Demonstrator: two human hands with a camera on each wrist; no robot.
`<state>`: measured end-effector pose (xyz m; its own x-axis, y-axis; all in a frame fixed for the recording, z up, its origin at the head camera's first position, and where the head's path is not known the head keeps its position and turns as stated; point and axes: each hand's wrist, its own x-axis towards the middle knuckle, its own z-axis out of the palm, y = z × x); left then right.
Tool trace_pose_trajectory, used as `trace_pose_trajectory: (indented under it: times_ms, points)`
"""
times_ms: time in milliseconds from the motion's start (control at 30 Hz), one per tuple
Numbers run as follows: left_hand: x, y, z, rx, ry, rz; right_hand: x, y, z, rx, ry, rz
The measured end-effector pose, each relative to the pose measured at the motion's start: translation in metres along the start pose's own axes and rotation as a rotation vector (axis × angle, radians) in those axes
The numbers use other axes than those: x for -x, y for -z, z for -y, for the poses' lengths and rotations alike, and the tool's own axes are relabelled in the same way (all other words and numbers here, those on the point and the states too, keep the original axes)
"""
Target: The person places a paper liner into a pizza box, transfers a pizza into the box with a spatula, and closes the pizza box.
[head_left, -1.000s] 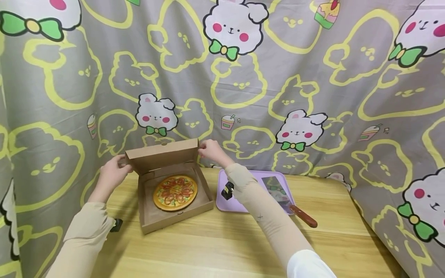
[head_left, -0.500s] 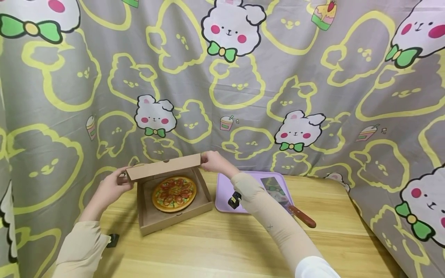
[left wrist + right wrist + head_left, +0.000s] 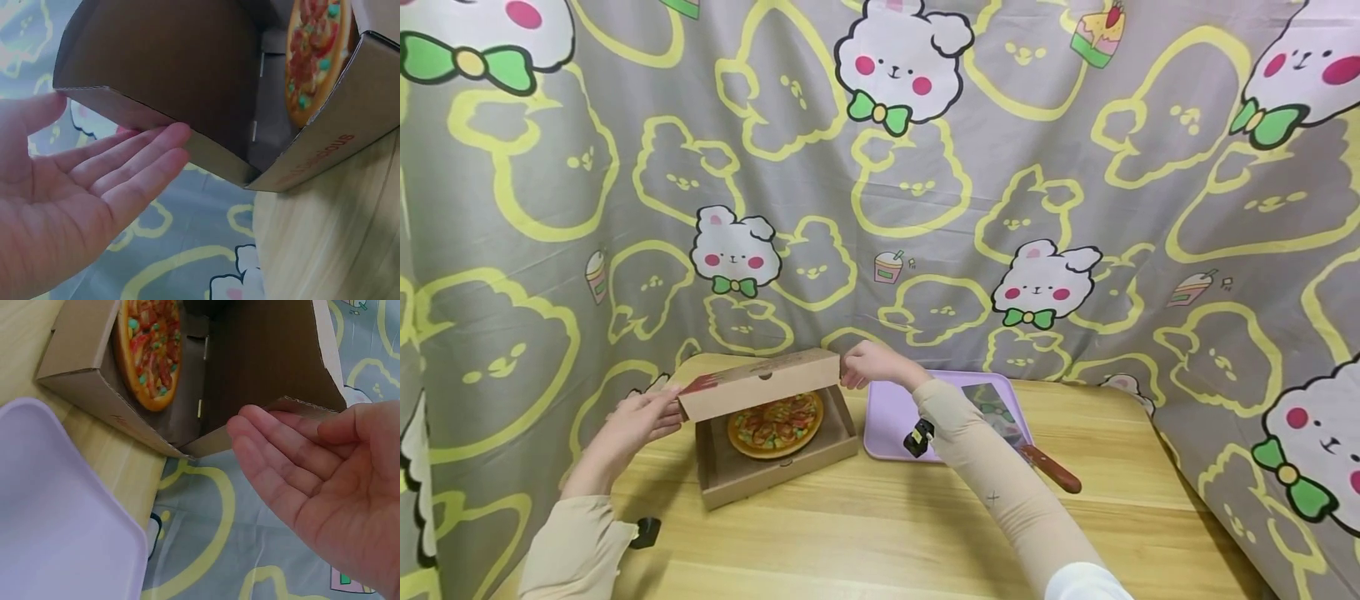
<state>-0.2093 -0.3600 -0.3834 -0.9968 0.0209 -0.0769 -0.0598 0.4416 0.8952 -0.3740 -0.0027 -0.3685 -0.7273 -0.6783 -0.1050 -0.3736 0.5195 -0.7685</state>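
Observation:
A brown cardboard pizza box (image 3: 775, 479) lies on the table at left centre, its hinged lid (image 3: 767, 387) tilted partly down. Inside sits a round pizza (image 3: 775, 427) with red and green toppings; the lid's front flap covers its back part in the head view. My left hand (image 3: 634, 427) is at the lid's left side, its fingers (image 3: 144, 150) extended against the side flap and its thumb by the front corner. On the opposite side my right hand (image 3: 874, 364) touches the lid, with long, slightly bent fingers (image 3: 275, 447) along the flap and the thumb near its corner.
Right of the box stands a lilac tray (image 3: 883, 417), partly behind my right forearm. A flat shiny blade with a brown wooden handle (image 3: 1051, 468) rests on it, the handle sticking out over the tray's near edge. A patterned curtain (image 3: 925, 208) encloses the wooden table (image 3: 820, 542).
The lid has swung downward over the pizza, and a red fork print on its top has come into view. Both hands have moved down with it, the left hand's fingers straightening.

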Motion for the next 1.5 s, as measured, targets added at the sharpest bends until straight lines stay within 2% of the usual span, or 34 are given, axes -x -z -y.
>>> trace_pose_trajectory:
  times_ms: [200,267,600,767,1100,1500]
  points:
    - [0.005,-0.003,0.003,-0.057,0.03,0.057,0.004,-0.006,-0.005,-0.101,-0.088,0.045]
    - [0.006,-0.003,0.006,-0.086,0.022,0.078,0.006,-0.008,-0.006,-0.116,-0.1,0.064]
    - [0.005,-0.009,0.013,-0.167,-0.014,0.086,0.006,-0.016,-0.014,-0.037,-0.031,0.126]
    - [0.003,-0.013,0.017,-0.186,-0.044,0.067,0.006,-0.021,-0.018,0.012,-0.017,0.095]
    - [0.002,-0.024,0.021,-0.212,-0.007,0.058,0.008,-0.034,-0.022,0.252,0.08,0.047]
    - [0.002,-0.031,0.018,-0.292,-0.014,0.044,0.011,-0.053,-0.03,0.335,0.072,-0.079]
